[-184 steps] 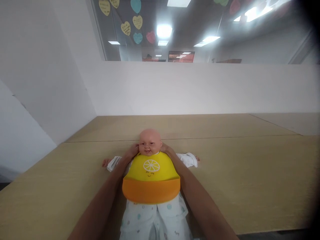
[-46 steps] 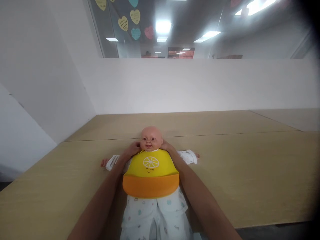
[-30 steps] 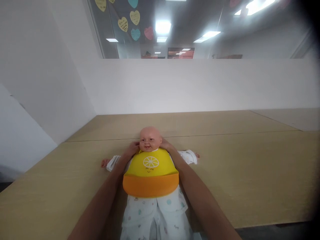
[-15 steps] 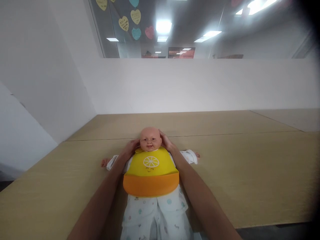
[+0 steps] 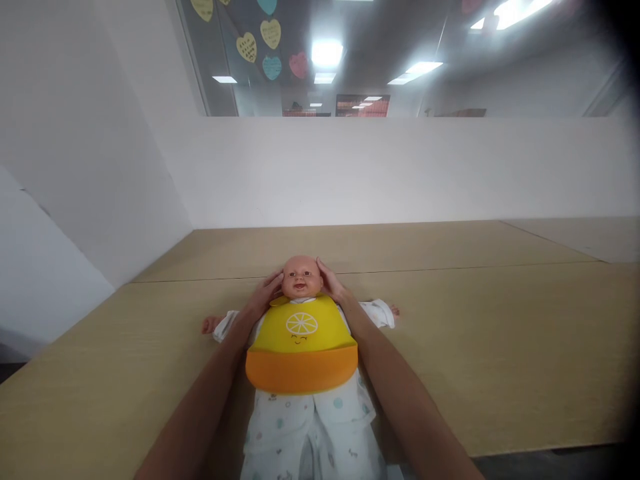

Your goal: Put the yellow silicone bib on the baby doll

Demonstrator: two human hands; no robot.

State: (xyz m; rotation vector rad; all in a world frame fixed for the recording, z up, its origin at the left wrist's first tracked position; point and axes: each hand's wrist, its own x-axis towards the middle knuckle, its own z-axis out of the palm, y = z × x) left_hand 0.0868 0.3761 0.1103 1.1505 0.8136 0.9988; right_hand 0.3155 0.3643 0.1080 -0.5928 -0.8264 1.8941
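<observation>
A baby doll (image 5: 301,279) lies on its back on the wooden table (image 5: 500,333), arms spread, in white patterned clothes. A yellow bib (image 5: 301,343) with an orange pocket and a lemon face covers its chest. My left hand (image 5: 264,295) cups the left side of the doll's head, fingers curved against it. My right hand (image 5: 329,283) cups the right side the same way. Both forearms run along the doll's body.
A white partition wall (image 5: 400,170) stands along the table's far edge, and another white wall rises at the left. Above the partition is glass with paper hearts (image 5: 271,33) stuck on it. The table's front edge shows at the lower right.
Both hands have slid up from the doll's neck, behind the bib collar, to the sides of its head. The head now tilts back slightly. The bib and body have stayed put.
</observation>
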